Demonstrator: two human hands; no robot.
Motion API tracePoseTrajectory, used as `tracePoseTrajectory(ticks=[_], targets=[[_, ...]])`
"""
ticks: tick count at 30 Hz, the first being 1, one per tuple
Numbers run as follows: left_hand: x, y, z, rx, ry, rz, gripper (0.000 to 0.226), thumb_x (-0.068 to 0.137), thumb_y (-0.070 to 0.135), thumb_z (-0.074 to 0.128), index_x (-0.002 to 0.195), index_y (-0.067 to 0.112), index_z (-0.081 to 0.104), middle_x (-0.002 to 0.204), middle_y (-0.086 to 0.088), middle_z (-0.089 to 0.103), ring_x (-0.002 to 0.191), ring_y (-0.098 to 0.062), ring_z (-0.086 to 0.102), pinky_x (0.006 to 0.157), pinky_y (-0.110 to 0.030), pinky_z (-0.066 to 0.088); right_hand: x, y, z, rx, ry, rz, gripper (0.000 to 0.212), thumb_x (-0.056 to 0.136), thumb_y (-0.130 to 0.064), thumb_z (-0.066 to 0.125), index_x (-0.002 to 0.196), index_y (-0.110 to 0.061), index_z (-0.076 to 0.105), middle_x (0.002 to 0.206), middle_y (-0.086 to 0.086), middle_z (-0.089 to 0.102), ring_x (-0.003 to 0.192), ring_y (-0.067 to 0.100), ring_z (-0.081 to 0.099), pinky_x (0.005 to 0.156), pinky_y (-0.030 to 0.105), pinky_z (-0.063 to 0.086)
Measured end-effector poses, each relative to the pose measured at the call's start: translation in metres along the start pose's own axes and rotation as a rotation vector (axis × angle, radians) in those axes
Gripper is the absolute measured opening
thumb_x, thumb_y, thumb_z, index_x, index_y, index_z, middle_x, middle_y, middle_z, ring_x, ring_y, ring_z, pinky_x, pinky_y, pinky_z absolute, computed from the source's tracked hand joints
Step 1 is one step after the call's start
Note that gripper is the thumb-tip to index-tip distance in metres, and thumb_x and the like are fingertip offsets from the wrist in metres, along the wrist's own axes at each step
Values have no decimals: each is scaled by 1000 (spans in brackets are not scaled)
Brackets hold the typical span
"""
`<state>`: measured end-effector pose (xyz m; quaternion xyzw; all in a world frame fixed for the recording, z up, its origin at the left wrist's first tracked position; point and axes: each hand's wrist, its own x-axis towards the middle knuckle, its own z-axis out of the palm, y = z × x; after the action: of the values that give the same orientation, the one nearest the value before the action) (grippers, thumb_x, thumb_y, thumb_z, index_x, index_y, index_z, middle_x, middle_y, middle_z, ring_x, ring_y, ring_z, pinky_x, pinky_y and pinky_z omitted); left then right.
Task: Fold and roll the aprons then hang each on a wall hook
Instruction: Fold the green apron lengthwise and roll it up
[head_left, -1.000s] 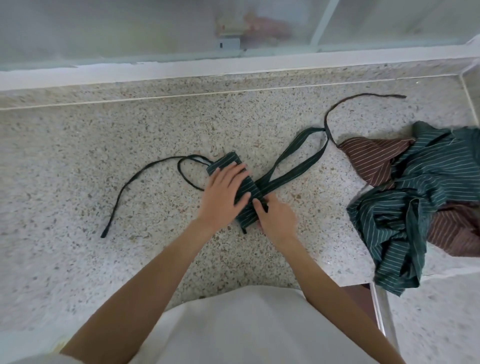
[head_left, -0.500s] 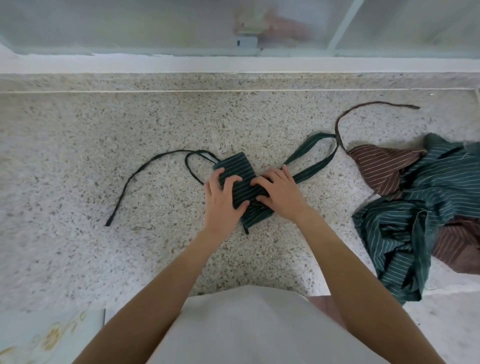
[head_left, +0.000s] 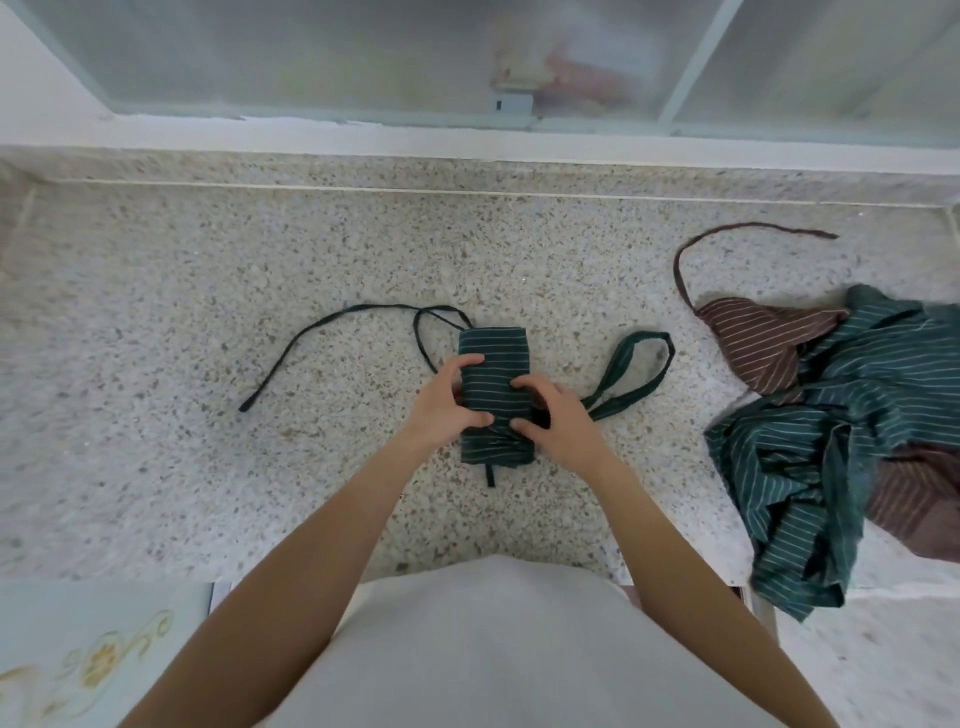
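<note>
A dark green striped apron (head_left: 493, 358), folded into a narrow bundle, lies lengthwise on the speckled stone counter (head_left: 208, 441) in front of me. My left hand (head_left: 449, 402) grips its left edge, fingers and thumb curled round the cloth. My right hand (head_left: 553, 415) grips the right edge the same way. A thin tie (head_left: 322, 335) trails off to the left. The wide neck loop (head_left: 636, 371) lies to the right.
A heap of unfolded aprons sits at the right: a green striped one (head_left: 810, 467) over a brown striped one (head_left: 753, 343), partly hanging over the counter's front edge. A brown tie (head_left: 691, 249) curves toward the back. Frosted window panes (head_left: 363, 52) line the rear ledge.
The bundle has turned from a slant to lie straight away from me. Both hands shifted from pressing on top of it to gripping its two sides.
</note>
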<state>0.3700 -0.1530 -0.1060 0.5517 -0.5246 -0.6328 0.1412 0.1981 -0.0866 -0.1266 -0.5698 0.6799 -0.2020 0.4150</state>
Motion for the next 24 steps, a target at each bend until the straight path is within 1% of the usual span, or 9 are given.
tracePoseTrajectory(ticks=[3,5,7,9,12,15,18,20,24], targets=[[-12,1,-2,-69,24,43,66,70,-8,73,121,27,49,111,-7,62,101,-17,61,84,-29,53,-9,-8,-3,351,-41,-16,61,81,-6,71,128,-28,40,123,-1,52,110,13,53,93,22,46],[-18,-1,-3,14,51,105,68,70,-3,75,125,24,47,113,-4,60,107,-21,58,84,-26,51,-13,-14,-4,383,-33,-36,70,79,0,71,134,-25,36,124,-4,52,107,10,54,90,16,44],[-22,-8,-2,302,95,198,81,68,8,80,135,24,38,122,-4,55,113,-22,53,90,-31,47,-14,-16,-1,126,84,-79,78,76,-3,73,141,-23,35,128,-2,52,107,14,49,92,22,39],[-26,-15,1,625,163,270,90,67,22,81,142,24,31,125,-7,53,112,-24,50,92,-38,45,-14,-20,2,-240,245,-190,77,71,-8,78,139,-15,42,120,5,60,105,23,50,92,31,36],[-31,-19,6,796,288,305,73,70,31,78,134,25,43,116,-8,55,106,-25,48,84,-40,48,-18,-22,8,-560,440,-324,61,64,-14,83,119,-7,57,99,7,66,96,25,54,90,32,32],[-30,-29,6,915,373,516,53,66,33,78,112,19,58,120,-8,49,110,-26,45,87,-41,47,-30,-12,9,-654,537,-402,46,70,-23,79,109,-9,59,100,8,64,102,26,48,95,37,34],[-26,-39,4,979,269,751,44,64,30,76,101,14,59,126,-3,55,113,-24,53,94,-38,38,-42,4,5,-699,448,-475,52,76,-46,67,112,-12,52,132,13,51,129,29,36,109,48,25],[-23,-42,1,921,176,745,47,64,29,78,104,14,58,120,1,61,106,-21,59,98,-31,33,-44,14,3,-723,335,-519,61,77,-55,59,119,-13,46,144,8,42,139,24,26,113,52,18],[-16,-42,-3,785,-35,610,49,73,29,74,116,18,53,125,4,58,113,-17,53,98,-26,32,-33,22,1,-670,236,-409,75,67,-49,76,128,-17,47,127,0,56,124,18,40,111,46,22]])
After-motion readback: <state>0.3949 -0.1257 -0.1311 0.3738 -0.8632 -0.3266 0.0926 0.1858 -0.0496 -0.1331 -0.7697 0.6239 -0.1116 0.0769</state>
